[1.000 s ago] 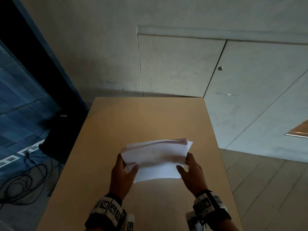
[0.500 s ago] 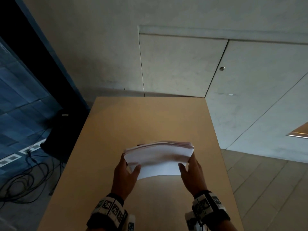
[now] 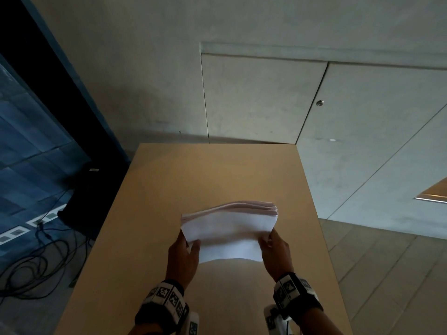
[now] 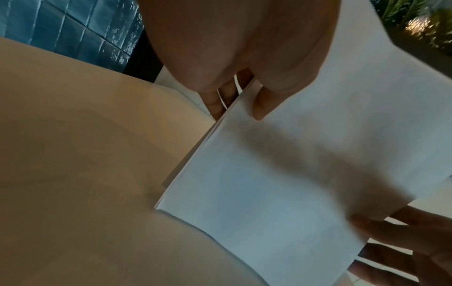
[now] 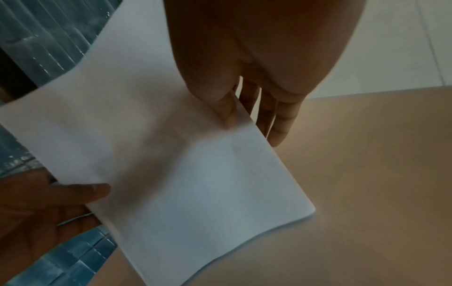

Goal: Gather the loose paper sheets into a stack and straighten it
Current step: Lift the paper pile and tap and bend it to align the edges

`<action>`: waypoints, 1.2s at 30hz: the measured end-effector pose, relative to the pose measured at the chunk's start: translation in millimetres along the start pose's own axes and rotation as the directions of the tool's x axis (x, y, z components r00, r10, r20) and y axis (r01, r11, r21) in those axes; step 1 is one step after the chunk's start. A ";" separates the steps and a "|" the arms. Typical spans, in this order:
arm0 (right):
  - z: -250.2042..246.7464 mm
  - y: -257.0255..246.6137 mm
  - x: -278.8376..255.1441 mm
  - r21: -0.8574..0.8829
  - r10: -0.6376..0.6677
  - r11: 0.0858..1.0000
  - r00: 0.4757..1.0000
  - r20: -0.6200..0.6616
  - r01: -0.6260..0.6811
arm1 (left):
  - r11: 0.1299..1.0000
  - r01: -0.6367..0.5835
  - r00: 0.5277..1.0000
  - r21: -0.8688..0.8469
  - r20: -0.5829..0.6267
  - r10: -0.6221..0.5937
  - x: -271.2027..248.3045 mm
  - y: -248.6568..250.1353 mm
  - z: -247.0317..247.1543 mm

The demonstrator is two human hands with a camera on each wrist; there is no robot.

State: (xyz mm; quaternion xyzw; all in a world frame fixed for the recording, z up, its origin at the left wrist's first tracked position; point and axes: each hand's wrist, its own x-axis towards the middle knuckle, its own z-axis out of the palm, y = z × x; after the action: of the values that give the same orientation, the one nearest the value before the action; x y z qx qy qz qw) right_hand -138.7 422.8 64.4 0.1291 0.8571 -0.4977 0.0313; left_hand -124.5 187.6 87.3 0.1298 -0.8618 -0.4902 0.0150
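A stack of white paper sheets stands tilted on its lower long edge on the tan table, its top edges fanned slightly. My left hand pinches the stack's left side, thumb on the near face and fingers behind. My right hand pinches the right side the same way. In the left wrist view the left thumb lies on the paper stack. The right wrist view shows the right thumb on the paper stack, fingers behind it.
The table's right edge drops to a tiled floor. Cables and a dark box lie on the floor to the left. A grey wall with cabinet doors stands beyond the far table edge.
The stack has been tipped more upright and squared: its top edges are more even and its lower edge has come down toward the table. Both hands keep their grip.
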 end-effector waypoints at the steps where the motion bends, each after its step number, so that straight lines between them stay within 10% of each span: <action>1: -2.0 -2.5 -0.8 0.011 0.014 1.000 1.000 -0.001 -0.014 | 1.000 -0.019 1.000 0.004 -0.013 0.020 0.3 1.7 -1.7; 8: -10.0 -19.7 -10.1 -0.022 -0.168 0.986 0.977 -0.128 0.167 | 0.988 -0.156 0.979 0.011 -0.131 0.156 -3.3 12.1 -12.5; 13: -1.0 -1.5 -11.9 -0.076 -0.069 0.995 0.998 0.008 0.069 | 1.000 0.002 0.999 0.028 0.045 -0.003 -2.6 -7.1 -5.9; 23: -24.3 -14.9 -0.7 0.007 0.026 1.000 0.999 0.045 -0.026 | 0.949 -0.242 0.970 0.203 0.064 0.234 22.7 40.1 -22.8; 27: -59.2 -19.0 0.3 0.177 0.000 0.984 0.997 0.080 -0.014 | 0.849 -0.391 0.916 0.355 0.235 0.324 39.4 72.8 -50.2; 31: -86.0 -53.1 -2.5 -0.039 -0.222 0.975 0.972 -0.075 0.220 | 0.655 -0.500 0.860 0.567 0.413 0.299 44.1 101.0 -61.8; 36: -58.3 -76.2 -0.9 -0.049 -0.244 0.962 0.931 0.272 0.267 | 0.469 -0.589 0.803 0.658 0.542 0.247 30.7 125.0 -44.2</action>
State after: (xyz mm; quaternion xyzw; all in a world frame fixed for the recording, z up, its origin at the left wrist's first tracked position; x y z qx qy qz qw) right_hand -152.7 436.8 158.3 -0.0524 0.8752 -0.4733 0.0854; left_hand -173.5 203.8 213.2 -0.1931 -0.9764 -0.0423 -0.0870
